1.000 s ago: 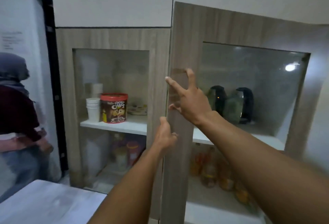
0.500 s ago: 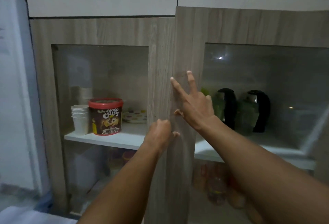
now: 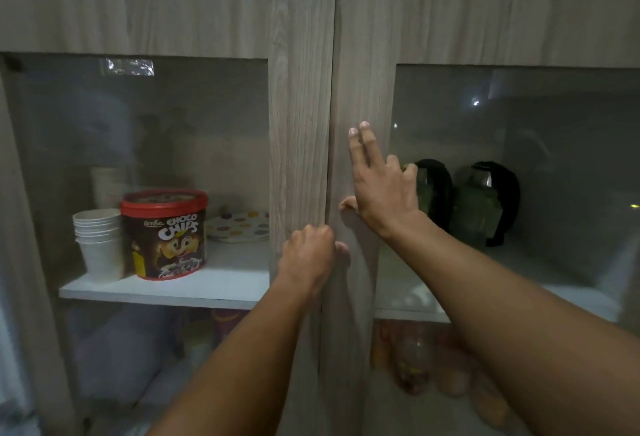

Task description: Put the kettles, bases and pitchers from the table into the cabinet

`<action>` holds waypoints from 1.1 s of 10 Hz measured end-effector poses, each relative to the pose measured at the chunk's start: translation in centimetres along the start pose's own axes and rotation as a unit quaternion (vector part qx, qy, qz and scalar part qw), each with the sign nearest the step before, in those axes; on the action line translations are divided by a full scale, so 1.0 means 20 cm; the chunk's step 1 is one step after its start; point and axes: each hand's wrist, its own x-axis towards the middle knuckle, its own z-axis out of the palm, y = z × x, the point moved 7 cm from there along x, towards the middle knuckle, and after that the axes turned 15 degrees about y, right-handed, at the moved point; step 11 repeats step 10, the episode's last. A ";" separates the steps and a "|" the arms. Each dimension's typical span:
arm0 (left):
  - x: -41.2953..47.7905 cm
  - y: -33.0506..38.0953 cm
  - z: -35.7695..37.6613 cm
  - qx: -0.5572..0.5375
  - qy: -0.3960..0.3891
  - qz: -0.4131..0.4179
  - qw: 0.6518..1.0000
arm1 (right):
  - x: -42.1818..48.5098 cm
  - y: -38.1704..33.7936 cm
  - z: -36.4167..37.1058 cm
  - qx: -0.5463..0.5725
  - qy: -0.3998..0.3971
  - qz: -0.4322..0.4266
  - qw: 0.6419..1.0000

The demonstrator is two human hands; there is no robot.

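Note:
A wood-grain cabinet fills the view, its two glass-paned doors meeting at the middle. My right hand point(image 3: 381, 189) lies flat with fingers spread on the frame of the right door point(image 3: 363, 89). My left hand point(image 3: 310, 255) is curled in a fist at the seam, on the edge of the left door point(image 3: 301, 106). Behind the right glass, two kettles with black handles stand side by side on the white shelf: one point(image 3: 434, 189) next to my right hand, the other point(image 3: 485, 203) to its right. Their bases are hard to make out.
Behind the left glass the white shelf point(image 3: 166, 292) holds a stack of white paper cups point(image 3: 98, 241), a red-lidded Choco Chips tub point(image 3: 164, 233) and dotted plates point(image 3: 242, 226). The lower shelf shows jars and bottles point(image 3: 415, 359), blurred by the glass.
The right door has swung in from ajar to flush with the left one. My view has moved closer and right; the person at the left and the table corner are out of frame.

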 end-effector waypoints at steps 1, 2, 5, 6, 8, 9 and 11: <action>-0.02 0.02 -0.02 0.017 0.006 0.010 1.000 | -0.02 -0.01 0.00 -0.001 -0.007 0.004 1.000; -0.04 0.05 0.01 0.033 -0.043 0.023 0.998 | -0.02 -0.01 0.00 0.010 -0.040 0.006 0.999; -0.13 0.16 -0.08 0.085 -0.090 0.050 0.991 | -0.07 0.05 -0.19 0.069 -0.137 0.041 0.987; -0.18 0.23 -0.16 0.072 -0.086 0.040 0.993 | -0.14 0.06 -0.29 0.080 -0.127 0.038 0.988; -0.41 0.36 -0.28 0.075 -0.089 0.044 0.992 | -0.28 0.12 -0.60 0.167 -0.028 0.036 0.985; -0.62 0.42 -0.34 0.090 -0.118 0.037 0.988 | -0.40 0.16 -0.75 0.261 0.008 0.070 0.963; -0.92 0.41 -0.35 0.090 -0.152 0.004 0.984 | -0.55 0.21 -0.92 0.365 0.038 0.111 0.923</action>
